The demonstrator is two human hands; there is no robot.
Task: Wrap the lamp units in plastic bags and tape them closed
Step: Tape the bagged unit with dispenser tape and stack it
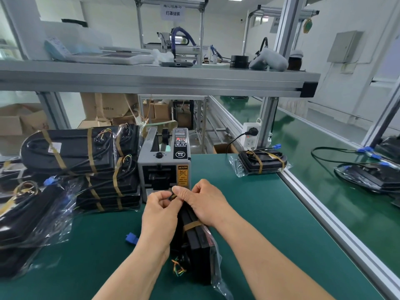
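One tape band on bagged lamp unit point(195, 241); left hand point(161, 210), right hand point(205, 200) pinching second tape strip point(173, 197) before tape dispenser point(164, 161). Taped stack point(86, 161) left of dispenser.

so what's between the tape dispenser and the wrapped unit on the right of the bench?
Nothing: in the head view only bare green mat lies between the tape dispenser and the wrapped unit.
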